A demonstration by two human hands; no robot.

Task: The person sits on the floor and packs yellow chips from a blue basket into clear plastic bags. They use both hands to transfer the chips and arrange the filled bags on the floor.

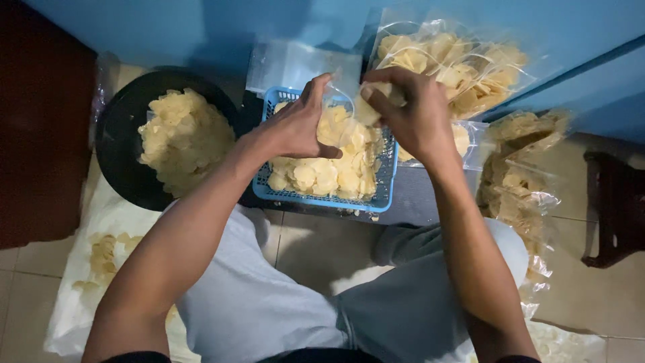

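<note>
Landmark: blue basket point(386, 195), on the floor in front of the seated person's knees.

Hands: both raised just above the basket's far half. Left hand point(299, 124) pinches the mouth of a small clear bag point(339, 101), fingers closed on the film. Right hand point(413, 114) is closed on a few pale chips point(376, 94) at the bag's opening. Bag contents blurred; fill level cannot be told.

Stock:
- Basket holds a layer of chips point(322, 175), roughly half covering its bottom.
- Left of the basket, a black bowl point(117, 158) carries a large heap of chips point(185, 134), untouched by either hand.
- Behind the basket, a stack of empty clear bags point(289, 64).
- Behind and right of the basket, filled bags point(457, 67) lean on the blue wall; more filled bags point(517, 181) lie right of it.
- Left and nearer than the basket, loose chips on a white sheet point(74, 296).

Judgement: bagging is mid-run. Several bags are done; one is in hand. Basket and bowl together hold much unbagged stock, so a good share remains.
</note>
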